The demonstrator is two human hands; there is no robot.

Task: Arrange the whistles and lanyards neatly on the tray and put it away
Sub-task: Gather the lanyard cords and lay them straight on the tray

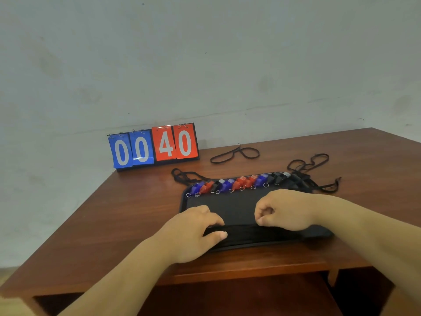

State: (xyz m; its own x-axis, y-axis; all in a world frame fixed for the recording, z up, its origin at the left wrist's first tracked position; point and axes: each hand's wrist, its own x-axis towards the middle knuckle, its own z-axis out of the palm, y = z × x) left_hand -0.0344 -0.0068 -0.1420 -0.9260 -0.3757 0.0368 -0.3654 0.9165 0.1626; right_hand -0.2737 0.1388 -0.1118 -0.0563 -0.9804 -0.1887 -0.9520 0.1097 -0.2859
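Note:
A black tray (pixel 230 202) lies on the brown table. Several blue, red and black whistles (pixel 237 182) stand in a row along its far edge. A bundle of black lanyards (pixel 248 232) lies straight along the tray's near edge. My left hand (pixel 193 231) grips the bundle's left end between thumb and fingers. My right hand (pixel 284 209) pinches the bundle near its middle with curled fingers. Loose black lanyards lie off the tray: one (pixel 234 153) behind it, a tangle (pixel 312 168) at the right, another (pixel 184 175) at the far left corner.
A flip scoreboard (pixel 153 145) reading 00 and 40 stands at the back left of the table (pixel 127 213), against the grey wall. The table's front edge runs just below the tray, with a dark open space under it.

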